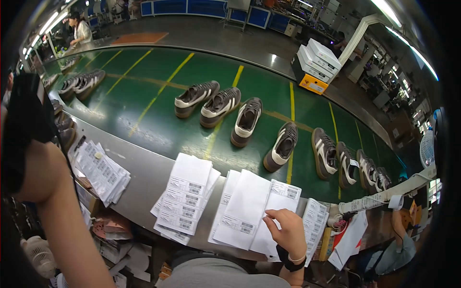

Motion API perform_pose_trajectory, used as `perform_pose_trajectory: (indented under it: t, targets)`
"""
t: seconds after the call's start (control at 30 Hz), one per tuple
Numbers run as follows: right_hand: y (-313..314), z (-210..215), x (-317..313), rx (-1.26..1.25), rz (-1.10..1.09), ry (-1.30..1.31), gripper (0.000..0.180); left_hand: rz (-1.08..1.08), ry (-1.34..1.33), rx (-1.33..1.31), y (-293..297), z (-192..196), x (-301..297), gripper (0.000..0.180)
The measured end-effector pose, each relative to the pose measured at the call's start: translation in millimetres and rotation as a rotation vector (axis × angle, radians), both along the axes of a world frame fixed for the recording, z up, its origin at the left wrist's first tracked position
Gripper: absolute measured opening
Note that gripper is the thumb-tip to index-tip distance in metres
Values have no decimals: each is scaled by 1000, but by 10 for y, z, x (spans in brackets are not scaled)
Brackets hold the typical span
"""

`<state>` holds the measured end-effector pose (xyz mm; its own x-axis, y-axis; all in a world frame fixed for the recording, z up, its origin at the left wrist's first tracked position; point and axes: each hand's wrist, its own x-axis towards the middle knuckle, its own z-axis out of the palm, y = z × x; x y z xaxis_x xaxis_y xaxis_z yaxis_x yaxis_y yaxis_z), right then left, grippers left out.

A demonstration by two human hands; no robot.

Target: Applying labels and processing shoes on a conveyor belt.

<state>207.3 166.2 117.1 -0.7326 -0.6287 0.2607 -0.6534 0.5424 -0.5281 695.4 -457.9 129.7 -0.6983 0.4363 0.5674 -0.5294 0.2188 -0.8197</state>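
Note:
My right hand [288, 233], with a dark band and a pale bracelet at the wrist, is over the white label sheets [247, 192] on the metal ledge. Its thumb and forefinger are pinched together above a sheet's edge; whatever they hold is too small to make out. On the left my left forearm [72, 230] rises toward a large black object [26, 125], and the fingers there are hidden. Another stack of printed labels [185, 197] lies left of centre. A narrower label stack [314, 225] is just right of my right hand.
Several dark sneakers with white stripes [247, 120] stand on the green conveyor belt [158, 115] marked with yellow lines. Shoe boxes [317, 65] are stacked beyond it. More labels [103, 173] lie at the left. Co-workers appear at far left [80, 33] and lower right [396, 249].

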Motion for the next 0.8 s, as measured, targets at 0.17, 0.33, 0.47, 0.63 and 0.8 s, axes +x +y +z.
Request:
perform_pose_trajectory:
  t: [0.17,0.33,0.47,0.63,0.8]
  targets:
    - [60,-110,3,31,-19,-1,16,-306,-10,369,1264,729,-2475,24]
    - [74,9,40,12,-46,-13,14,-636,-74,712,1789,1123,-3310,22]
    - [122,17,-80,33,-59,-27,14,-921,-88,968,2037,1097,-3833,21]
    - [292,75,-315,-21,-38,-52,13,-1239,-141,1302,2554,1018,-4274,20]
    - [329,-204,-1466,-175,-221,-168,20,-1652,-257,1653,2307,1173,-5460,19]
